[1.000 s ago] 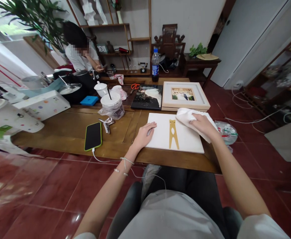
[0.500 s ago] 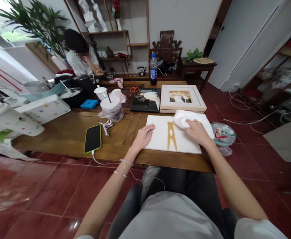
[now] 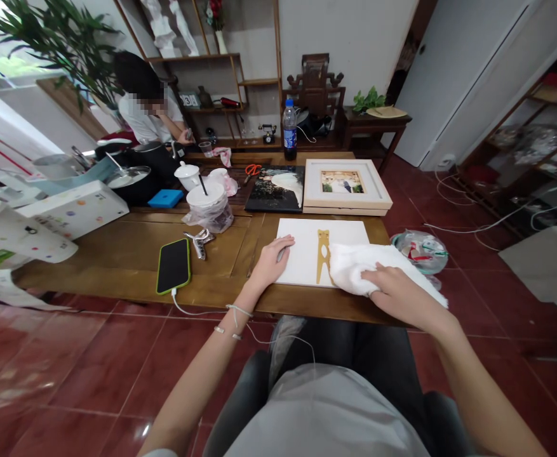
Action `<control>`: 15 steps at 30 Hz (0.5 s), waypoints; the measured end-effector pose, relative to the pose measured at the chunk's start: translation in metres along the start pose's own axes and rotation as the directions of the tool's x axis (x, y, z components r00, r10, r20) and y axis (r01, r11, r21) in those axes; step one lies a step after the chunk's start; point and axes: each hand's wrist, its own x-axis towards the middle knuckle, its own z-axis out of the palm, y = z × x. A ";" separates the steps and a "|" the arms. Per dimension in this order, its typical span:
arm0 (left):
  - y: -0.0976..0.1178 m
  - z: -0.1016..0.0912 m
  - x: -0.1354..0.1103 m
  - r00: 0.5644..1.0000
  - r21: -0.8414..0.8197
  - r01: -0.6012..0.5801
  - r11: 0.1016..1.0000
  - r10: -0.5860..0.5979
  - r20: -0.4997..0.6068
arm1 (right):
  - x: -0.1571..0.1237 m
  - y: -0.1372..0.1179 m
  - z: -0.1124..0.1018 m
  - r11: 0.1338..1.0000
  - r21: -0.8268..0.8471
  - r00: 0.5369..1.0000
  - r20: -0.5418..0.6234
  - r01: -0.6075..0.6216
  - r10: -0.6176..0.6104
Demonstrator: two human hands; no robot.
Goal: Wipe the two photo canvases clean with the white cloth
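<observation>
A white rectangular board (image 3: 300,244) lies on the wooden table with a flat tan animal-shaped piece (image 3: 323,244) on it. My left hand (image 3: 274,259) rests on the board's left edge, fingers stretched out, holding nothing I can make out. In my right hand (image 3: 395,289) is a bunched white towel (image 3: 354,263), pressed against the board's lower right part. The towel hides that corner of the board and the tan piece's right leg, and its loose end hangs past the table's right edge.
Behind the board are a framed photo (image 3: 378,197), a dark picture panel (image 3: 268,197) and orange-handled scissors (image 3: 253,170). To the left lie a charging phone (image 3: 173,266) and a bagged cup (image 3: 206,203). A plastic-lined bin (image 3: 423,251) stands right. Another person (image 3: 147,114) sits behind the table.
My right hand has drawn the towel from the board's upper right toward me, down to its lower right corner. My left hand stays on the left edge.
</observation>
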 end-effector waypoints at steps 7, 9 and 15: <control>0.001 -0.001 0.000 1.000 0.006 0.003 1.000 -0.003 0.006 | 0.045 0.020 0.009 0.996 0.048 0.992 -0.101 -0.074 0.078; 0.001 -0.001 0.000 1.000 0.002 0.003 1.000 -0.003 0.007 | 0.066 0.025 0.015 0.996 0.046 0.985 -0.153 -0.075 0.081; 0.000 -0.002 0.000 1.000 -0.012 0.007 1.000 -0.007 0.011 | 0.106 0.026 0.033 0.996 -0.028 0.964 -0.256 -0.086 0.076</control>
